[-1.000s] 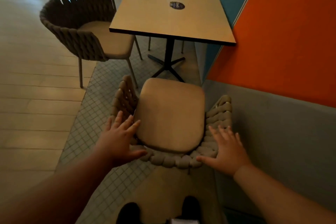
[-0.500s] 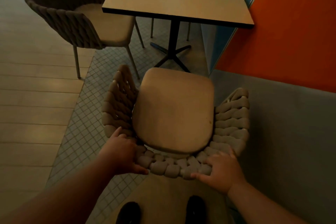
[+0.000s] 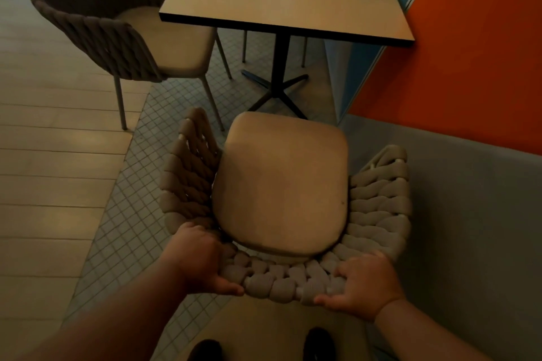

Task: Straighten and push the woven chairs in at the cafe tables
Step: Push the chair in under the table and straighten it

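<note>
A light woven chair [image 3: 281, 184] with a tan seat cushion stands right below me, its open front facing the cafe table [image 3: 281, 0]. The seat's front edge sits short of the table's near edge. My left hand [image 3: 196, 261] grips the woven backrest rim at its left rear. At the right rear of the same rim my right hand [image 3: 363, 287] is closed, thumb underneath. A darker woven chair [image 3: 111, 26] stands at the table's left side, its seat partly under the tabletop.
A grey padded bench [image 3: 469, 228] runs close along the chair's right side, below an orange and blue wall [image 3: 484, 38]. The table's black cross-foot pedestal [image 3: 278, 79] stands just ahead of the seat. My shoes [image 3: 319, 343] are behind the chair.
Both hands went from open and hovering over the backrest to closed on its rim. The view has moved closer to the table and chair.
</note>
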Motion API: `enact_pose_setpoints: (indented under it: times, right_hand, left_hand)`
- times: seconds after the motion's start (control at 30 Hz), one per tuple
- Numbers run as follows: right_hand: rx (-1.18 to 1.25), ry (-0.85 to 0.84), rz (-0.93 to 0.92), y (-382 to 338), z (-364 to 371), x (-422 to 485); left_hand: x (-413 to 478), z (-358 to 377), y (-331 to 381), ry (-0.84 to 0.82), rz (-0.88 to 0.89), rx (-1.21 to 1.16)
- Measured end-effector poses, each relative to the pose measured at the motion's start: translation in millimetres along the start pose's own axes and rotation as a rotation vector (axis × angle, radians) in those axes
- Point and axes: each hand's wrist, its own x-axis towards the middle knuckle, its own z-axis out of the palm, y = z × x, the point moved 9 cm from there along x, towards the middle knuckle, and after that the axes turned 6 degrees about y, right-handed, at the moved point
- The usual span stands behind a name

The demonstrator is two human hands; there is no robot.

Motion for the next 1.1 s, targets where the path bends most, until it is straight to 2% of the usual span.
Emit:
enact_pose_setpoints:
  times: [0.17,0.23,0.47,0.7,1.1]
  right_hand:
    - [-0.082,0.218,-0.074,5,-26,20]
    - [-0.046,0.158,-0.059,15,-23,32]
    - [-0.072,0.310,-0.107,44,-40,81]
    - [-0.092,0.167,-0.104,71,-46,133]
    - [-0.180,0.143,-0.089,97,-65,189]
  left_hand:
    - [16,-6,-2,0.027,-0.017,0.008]
    - [28,-8,-6,0.046,-0.031,0.007]
    - [75,-26,-17,0.108,-0.050,0.040]
    - [121,-38,-30,0.069,-0.077,0.123]
    - [174,-53,-47,0.206,-0.093,0.157]
